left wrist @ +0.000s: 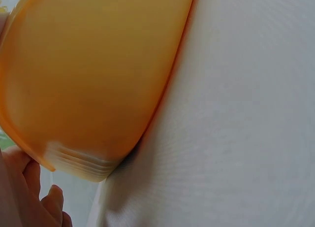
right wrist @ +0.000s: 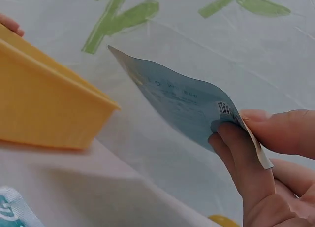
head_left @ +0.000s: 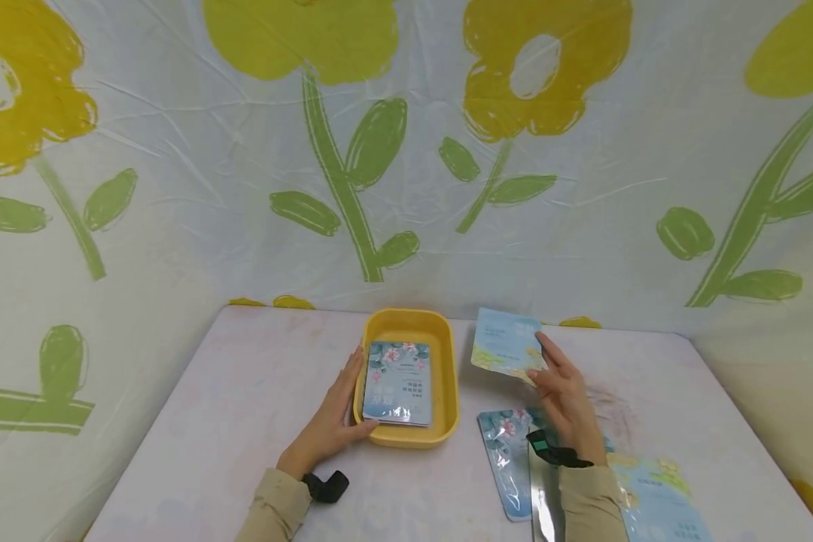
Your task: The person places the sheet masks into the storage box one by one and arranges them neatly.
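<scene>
Right fingers (head_left: 558,357) pinch blue packet (head_left: 506,340) by edge, jutting leftward | left fingers (head_left: 348,379) straight, touching yellow tray (head_left: 406,439)

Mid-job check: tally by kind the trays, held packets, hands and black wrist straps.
Yellow tray: 1
Held packet: 1
Hands: 2 (left hand, right hand)
Black wrist straps: 2 (left strap, right strap)
Total: 6
</scene>
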`<state>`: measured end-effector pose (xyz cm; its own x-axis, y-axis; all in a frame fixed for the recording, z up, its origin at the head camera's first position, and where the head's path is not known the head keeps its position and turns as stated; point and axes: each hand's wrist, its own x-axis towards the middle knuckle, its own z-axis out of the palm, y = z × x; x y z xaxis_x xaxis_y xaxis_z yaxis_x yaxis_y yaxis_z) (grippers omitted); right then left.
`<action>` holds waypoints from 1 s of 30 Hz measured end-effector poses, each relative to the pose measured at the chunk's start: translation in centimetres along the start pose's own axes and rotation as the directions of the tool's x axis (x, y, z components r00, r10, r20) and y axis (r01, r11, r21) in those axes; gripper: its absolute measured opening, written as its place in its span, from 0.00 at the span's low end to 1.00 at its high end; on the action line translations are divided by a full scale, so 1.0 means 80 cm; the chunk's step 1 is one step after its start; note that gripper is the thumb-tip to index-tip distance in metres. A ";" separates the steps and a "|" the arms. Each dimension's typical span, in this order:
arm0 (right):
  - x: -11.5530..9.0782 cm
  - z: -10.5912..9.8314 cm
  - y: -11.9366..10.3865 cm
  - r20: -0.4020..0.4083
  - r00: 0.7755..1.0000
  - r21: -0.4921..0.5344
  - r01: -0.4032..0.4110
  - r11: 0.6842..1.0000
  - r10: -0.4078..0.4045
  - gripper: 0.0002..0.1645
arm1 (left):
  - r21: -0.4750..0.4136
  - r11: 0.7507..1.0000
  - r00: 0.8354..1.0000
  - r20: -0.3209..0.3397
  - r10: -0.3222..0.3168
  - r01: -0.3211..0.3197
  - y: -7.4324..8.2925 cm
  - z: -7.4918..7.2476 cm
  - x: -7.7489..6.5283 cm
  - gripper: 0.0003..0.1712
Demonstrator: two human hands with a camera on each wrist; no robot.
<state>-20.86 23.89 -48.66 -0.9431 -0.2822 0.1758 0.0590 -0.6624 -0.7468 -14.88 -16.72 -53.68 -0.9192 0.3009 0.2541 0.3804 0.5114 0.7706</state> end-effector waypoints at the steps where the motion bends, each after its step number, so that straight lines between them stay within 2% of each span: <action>1: 0.001 0.003 0.000 0.017 1.000 0.002 0.002 1.000 -0.002 0.44 | 0.000 1.000 1.000 0.000 0.002 -0.002 0.000 0.000 0.000 0.62; 10: 0.007 0.037 0.003 0.113 0.993 -0.112 -0.007 0.994 0.020 0.46 | -0.001 1.000 1.000 0.007 0.011 -0.011 -0.002 0.000 0.001 0.62; 14: 0.013 0.052 0.007 0.131 0.990 -0.112 -0.035 0.993 0.050 0.47 | -0.006 1.000 1.000 0.009 0.009 -0.009 -0.002 0.000 0.001 0.62; 21: 0.017 0.074 0.021 0.214 0.974 -0.113 -0.050 0.992 0.073 0.47 | -0.006 1.000 1.000 0.006 0.017 -0.017 -0.003 0.000 0.002 0.63; 26: 0.020 0.092 0.037 0.199 0.974 -0.208 -0.063 0.976 0.105 0.48 | -0.011 1.000 1.000 -0.007 0.022 -0.022 -0.002 0.000 0.002 0.63; 30: 0.021 0.107 0.053 0.163 0.975 -0.277 -0.104 0.955 0.153 0.50 | -0.005 1.000 1.000 -0.005 0.030 -0.030 -0.001 0.000 0.002 0.63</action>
<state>-19.42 14.62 -46.02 -0.8566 -0.4900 0.1614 0.0637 -0.4109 -0.9095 -15.09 -16.69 -53.73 -0.9077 0.3126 0.2801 0.4077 0.4978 0.7655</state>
